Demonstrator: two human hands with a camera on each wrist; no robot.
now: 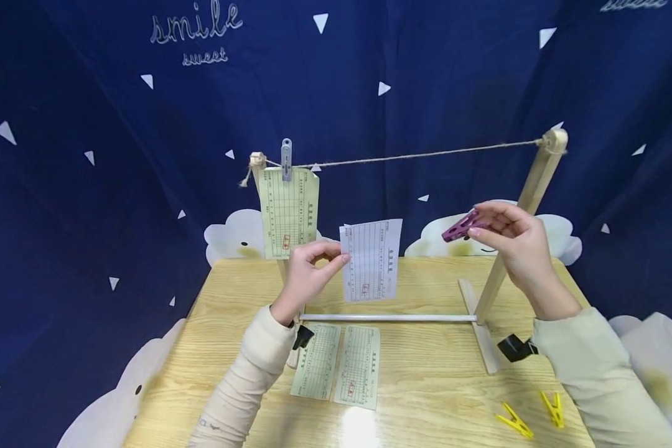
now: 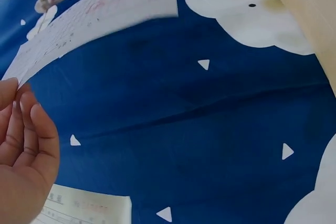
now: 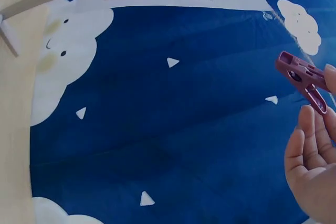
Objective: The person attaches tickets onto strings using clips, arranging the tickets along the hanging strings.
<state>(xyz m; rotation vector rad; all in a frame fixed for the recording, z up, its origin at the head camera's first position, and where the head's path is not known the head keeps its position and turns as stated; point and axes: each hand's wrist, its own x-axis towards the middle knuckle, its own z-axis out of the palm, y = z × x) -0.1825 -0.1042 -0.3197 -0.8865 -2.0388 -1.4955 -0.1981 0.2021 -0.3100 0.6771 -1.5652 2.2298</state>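
My left hand (image 1: 312,274) pinches a white printed form (image 1: 371,261) by its left edge, and the sheet hangs upright below the twine (image 1: 425,154). Over on the right, my right hand (image 1: 512,242) holds a purple clothespin (image 1: 460,226) between thumb and fingers; its nose points left toward the sheet. In the right wrist view the clothespin (image 3: 302,74) is gripped at its handle end. A pale green form (image 1: 289,214) hangs at the twine's left end under a grey clothespin (image 1: 286,160).
Two green forms (image 1: 316,361) lie on the wooden table (image 1: 425,386), and two yellow clothespins (image 1: 515,421) lie at the front right. The twine runs between wooden posts (image 1: 543,171), joined low down by a white bar (image 1: 392,318). A dark blue curtain (image 1: 453,74) stands behind.
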